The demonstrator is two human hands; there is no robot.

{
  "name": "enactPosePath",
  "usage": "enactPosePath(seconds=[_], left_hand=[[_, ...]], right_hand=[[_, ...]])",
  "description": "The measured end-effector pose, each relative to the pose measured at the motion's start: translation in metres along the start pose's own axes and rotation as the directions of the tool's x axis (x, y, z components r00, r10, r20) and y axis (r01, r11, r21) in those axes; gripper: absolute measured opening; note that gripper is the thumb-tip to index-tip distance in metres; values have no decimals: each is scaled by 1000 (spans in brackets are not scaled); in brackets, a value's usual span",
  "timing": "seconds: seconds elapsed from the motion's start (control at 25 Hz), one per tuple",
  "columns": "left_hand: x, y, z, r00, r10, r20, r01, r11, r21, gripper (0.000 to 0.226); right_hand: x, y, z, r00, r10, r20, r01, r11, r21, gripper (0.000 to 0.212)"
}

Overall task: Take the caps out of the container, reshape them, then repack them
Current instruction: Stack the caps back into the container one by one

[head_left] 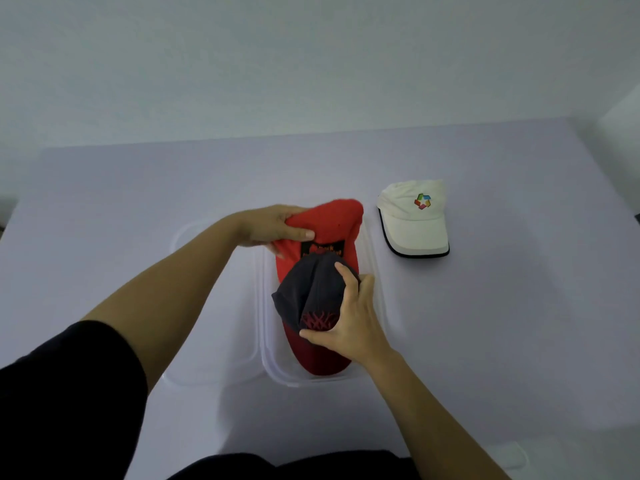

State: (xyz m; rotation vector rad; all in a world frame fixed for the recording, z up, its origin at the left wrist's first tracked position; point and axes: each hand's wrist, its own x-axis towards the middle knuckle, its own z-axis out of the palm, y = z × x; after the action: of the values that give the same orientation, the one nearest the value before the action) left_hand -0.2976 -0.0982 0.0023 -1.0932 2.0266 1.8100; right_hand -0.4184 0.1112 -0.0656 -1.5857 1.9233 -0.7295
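A clear plastic container [375, 299] stands at the table's middle. Over it my left hand [277, 226] grips the crown of a red cap [332, 220] with a black patch on its front. My right hand [349, 317] holds a dark navy cap [308, 292] with red stitching and a red brim; it overlaps the red cap's lower part. A white cap [414, 216] with a colourful logo and a dark-edged brim lies on the table to the right of the container, apart from both hands.
The container's clear lid [207, 306] lies flat just left of the container, under my left forearm. The pale table [502, 323] reaches to a wall at the back. A white block [623, 116] shows at the far right edge.
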Motion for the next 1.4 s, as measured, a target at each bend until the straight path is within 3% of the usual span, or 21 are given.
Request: enactPosePath(seconds=[0.12, 0.28, 0.44, 0.52, 0.64, 0.88, 1.0, 1.2, 1.32, 1.4], left_hand=[[10, -18, 12, 990, -100, 97, 108, 990, -89, 42], [17, -27, 19, 963, -213, 167, 220, 975, -28, 49], [19, -21, 16, 949, -308, 66, 310, 950, -29, 64], [20, -15, 15, 948, -317, -36, 318, 946, 68, 58], [24, -9, 21, 956, -268, -118, 286, 940, 187, 12], [24, -23, 29, 948, -116, -295, 123, 992, 6, 47], [22, -26, 32, 964, -145, -220, 129, 988, -88, 48], [16, -23, 30, 976, -136, -169, 143, 989, 31, 47], [16, -18, 42, 971, -97, -216, 93, 995, -33, 46], [20, -23, 55, 956, 17, -293, 19, 993, 119, 53]], right_hand=[[4, -1, -8, 998, 42, 40, -44, 998, 45, 125], [18, -2, -23, 975, 136, 179, -158, 981, 113, 127], [31, 0, -30, 936, 192, 294, -199, 980, -7, 126], [32, 1, -27, 921, 210, 329, -202, 978, -57, 129], [30, 1, -23, 917, 240, 320, -229, 971, -71, 133], [29, -2, -18, 923, 229, 310, -202, 972, -118, 129], [28, -4, -17, 935, 195, 295, -149, 974, -170, 127], [27, -4, -15, 946, 184, 266, -137, 973, -185, 131], [29, -2, -16, 932, 205, 298, -169, 976, -140, 135], [29, -1, -11, 932, 200, 302, -185, 980, -78, 137]])
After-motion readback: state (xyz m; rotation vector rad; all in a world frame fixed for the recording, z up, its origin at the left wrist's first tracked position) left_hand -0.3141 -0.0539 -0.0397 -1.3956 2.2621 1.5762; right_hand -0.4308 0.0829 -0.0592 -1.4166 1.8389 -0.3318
